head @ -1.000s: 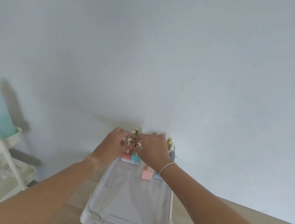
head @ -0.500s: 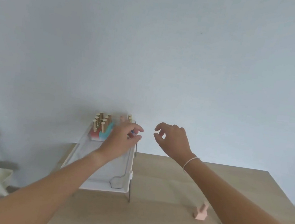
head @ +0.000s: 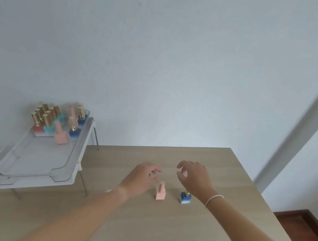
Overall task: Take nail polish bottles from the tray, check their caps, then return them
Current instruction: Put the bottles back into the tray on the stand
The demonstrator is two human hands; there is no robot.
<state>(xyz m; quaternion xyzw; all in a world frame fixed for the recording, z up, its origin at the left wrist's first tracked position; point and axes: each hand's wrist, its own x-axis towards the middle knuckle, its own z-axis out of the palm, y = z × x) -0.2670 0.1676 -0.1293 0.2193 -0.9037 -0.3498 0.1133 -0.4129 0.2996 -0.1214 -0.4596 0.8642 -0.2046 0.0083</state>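
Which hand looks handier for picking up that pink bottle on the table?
Left. The left hand hovers open right beside the pink bottle, while the right hand sits above the blue bottle.

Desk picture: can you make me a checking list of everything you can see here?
Surface: wooden table, bare around the bottles.
Job's things: pink bottle and blue bottle upright on the table; clear tray on a white stand, more bottles clustered at its far end.
Clutter: nothing seen.
Grippers: left hand and right hand open, empty, above the two bottles.
Cables: nothing seen.
Surroundings: plain wall; dark floor at right.
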